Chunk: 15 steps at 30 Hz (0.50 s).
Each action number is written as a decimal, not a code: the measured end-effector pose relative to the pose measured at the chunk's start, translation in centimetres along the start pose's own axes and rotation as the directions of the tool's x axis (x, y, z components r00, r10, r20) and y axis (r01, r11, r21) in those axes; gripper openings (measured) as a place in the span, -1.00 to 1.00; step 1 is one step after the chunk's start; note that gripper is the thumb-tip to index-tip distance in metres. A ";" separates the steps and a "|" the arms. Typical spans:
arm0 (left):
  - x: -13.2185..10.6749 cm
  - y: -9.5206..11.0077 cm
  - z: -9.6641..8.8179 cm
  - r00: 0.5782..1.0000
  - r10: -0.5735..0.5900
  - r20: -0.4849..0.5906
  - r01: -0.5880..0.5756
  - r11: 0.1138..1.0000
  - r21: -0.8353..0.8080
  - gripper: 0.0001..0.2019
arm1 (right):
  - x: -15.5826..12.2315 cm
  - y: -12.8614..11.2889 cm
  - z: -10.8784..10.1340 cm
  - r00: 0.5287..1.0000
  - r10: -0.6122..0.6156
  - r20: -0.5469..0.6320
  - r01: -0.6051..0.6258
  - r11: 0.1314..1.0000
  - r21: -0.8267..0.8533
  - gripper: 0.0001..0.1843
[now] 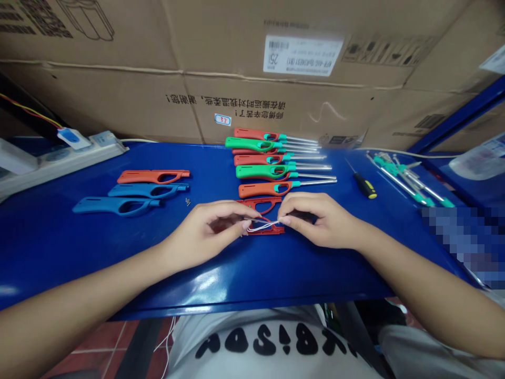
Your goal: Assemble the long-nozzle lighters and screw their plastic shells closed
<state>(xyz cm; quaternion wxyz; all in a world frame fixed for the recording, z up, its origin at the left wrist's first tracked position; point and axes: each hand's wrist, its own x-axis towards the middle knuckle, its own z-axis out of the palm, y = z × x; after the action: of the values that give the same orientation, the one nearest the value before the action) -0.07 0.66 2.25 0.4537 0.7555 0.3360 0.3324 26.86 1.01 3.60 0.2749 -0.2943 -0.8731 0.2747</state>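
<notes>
Between my two hands stretches a thin white wire [263, 227], looped and doubled, above the table. My left hand [205, 231] pinches one end with thumb and forefinger. At the other end, the fingertips of my right hand [319, 218] are closed on the wire too. Just beneath lie two red lighter casing halves, the upper one [256, 202] and the lower one [276, 230], partly covered by my fingers. Beyond them several assembled stick lighters [260, 189] in orange, red and green lie in a column, metal tubes pointing right.
Blue casings [118, 205] and an orange casing [148, 176] lie at left, near small screws [188, 201]. A screwdriver [363, 184] and several metal tubes with teal parts [410, 179] are at right. A power strip [79, 152] stands back left; cardboard [221, 52] walls the back.
</notes>
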 end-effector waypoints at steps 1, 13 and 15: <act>0.0 0.0 0.1 1.000 0.014 0.022 -0.014 1.000 -0.003 -0.80 | 0.0 0.0 0.1 1.000 0.019 -0.012 -0.019 1.000 -0.010 -0.88; -0.4 0.9 1.6 0.992 0.111 -0.058 -0.103 0.987 0.124 -0.88 | 0.3 -1.9 2.2 0.994 0.107 -0.036 -0.105 0.993 0.061 -0.90; -0.5 0.9 1.6 0.994 0.091 -0.062 -0.083 0.989 0.119 -0.92 | 0.3 -2.1 2.4 0.994 0.102 -0.036 -0.099 0.992 0.074 -0.89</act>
<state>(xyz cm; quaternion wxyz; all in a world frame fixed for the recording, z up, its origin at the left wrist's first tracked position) 1.15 -0.81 2.39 0.3823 0.7829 0.3366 0.3572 24.37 -0.91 3.37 0.2886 -0.3332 -0.8410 0.3137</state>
